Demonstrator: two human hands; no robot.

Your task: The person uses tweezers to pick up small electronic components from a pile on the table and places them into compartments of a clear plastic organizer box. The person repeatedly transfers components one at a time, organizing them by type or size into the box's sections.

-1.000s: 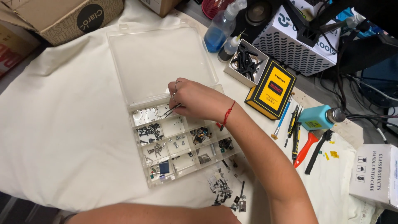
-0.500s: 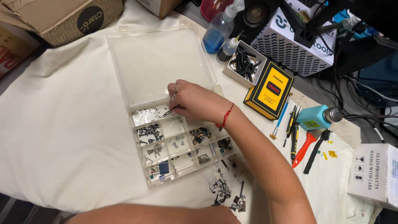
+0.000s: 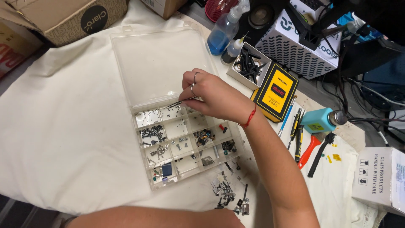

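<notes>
My right hand is shut on thin black tweezers, with rings on two fingers and a red thread on the wrist. The tweezer tips hang over the back row of a clear plastic compartment box that holds small screws and metal parts. Its open lid lies flat behind it. A loose pile of small parts sits on the white cloth in front of the box. My left forearm rests along the bottom edge; whether its hand is open or shut is hidden.
Right of the box lie a yellow and black device, a white tray of black screws, a blue spray bottle, screwdrivers, red-handled pliers and a teal tool. Cardboard boxes stand at the back left, a white carton at the right.
My right hand has barely shifted; the tweezer tips stay over the back row of compartments. The left forearm has not moved.
</notes>
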